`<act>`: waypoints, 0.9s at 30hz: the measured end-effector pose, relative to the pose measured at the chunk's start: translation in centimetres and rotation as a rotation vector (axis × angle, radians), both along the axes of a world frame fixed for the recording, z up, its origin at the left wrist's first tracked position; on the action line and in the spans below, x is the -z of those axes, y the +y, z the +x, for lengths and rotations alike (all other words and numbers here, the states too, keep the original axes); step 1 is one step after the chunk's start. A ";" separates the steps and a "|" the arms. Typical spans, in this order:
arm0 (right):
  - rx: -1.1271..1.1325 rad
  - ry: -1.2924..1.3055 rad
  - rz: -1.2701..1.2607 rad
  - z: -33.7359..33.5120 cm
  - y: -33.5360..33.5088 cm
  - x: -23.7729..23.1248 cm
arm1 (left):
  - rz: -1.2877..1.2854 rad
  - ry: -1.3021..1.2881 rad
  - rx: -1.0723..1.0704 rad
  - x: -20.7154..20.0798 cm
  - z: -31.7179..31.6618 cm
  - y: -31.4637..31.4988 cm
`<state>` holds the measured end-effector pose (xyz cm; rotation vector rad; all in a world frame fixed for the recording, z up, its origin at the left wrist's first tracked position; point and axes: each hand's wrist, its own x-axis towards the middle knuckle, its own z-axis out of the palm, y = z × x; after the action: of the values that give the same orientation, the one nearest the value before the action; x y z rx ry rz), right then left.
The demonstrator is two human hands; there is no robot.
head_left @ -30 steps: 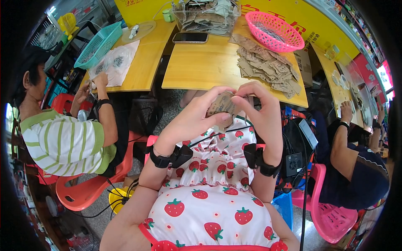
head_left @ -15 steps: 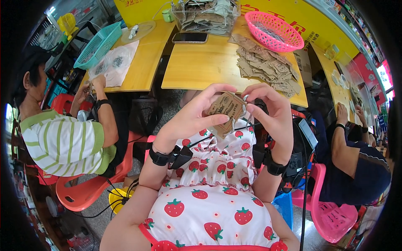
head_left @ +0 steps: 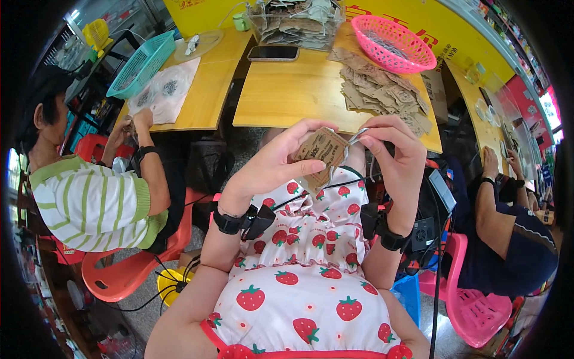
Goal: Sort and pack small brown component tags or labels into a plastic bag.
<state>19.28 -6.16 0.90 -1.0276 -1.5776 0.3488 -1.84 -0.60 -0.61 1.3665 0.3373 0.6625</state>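
Above my lap, my left hand [head_left: 281,157] grips a printed brown cardboard tag [head_left: 323,154] between thumb and fingers. My right hand [head_left: 391,143] pinches a thin pale grey string [head_left: 357,137] at the tag's upper right edge. Part of the string hangs down beside the tag. Beyond my hands, a heap of similar brown tags [head_left: 382,93] lies on the right part of the yellow table [head_left: 287,90]. A pink basket [head_left: 418,66] behind the heap holds greyish strings.
A clear bin [head_left: 293,33] full of tags and a dark phone [head_left: 273,54] are at the table's back. Co-workers sit left [head_left: 95,197] and right [head_left: 508,239]. A teal basket [head_left: 140,66] stands on the left table. Cables hang beside my chair.
My right hand has drawn slightly up and away from the tag, pulling the string outward. The tag has turned a little in my left hand, showing more of its printed face.
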 end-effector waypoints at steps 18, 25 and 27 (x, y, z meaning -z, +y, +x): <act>-0.155 0.185 -0.142 -1.9 0.0 0.5 | -0.068 0.007 0.082 0.0 -0.7 0.5; 0.149 0.004 -0.205 -1.5 0.4 0.6 | 0.114 0.157 -0.065 0.5 -0.7 0.5; 0.190 -0.058 -0.202 -1.6 0.6 0.7 | 0.098 0.165 -0.108 0.7 -0.2 0.3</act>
<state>17.73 -5.61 0.24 -1.3433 -1.5035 0.3552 -2.02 -0.29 -1.28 1.5084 0.5195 0.6636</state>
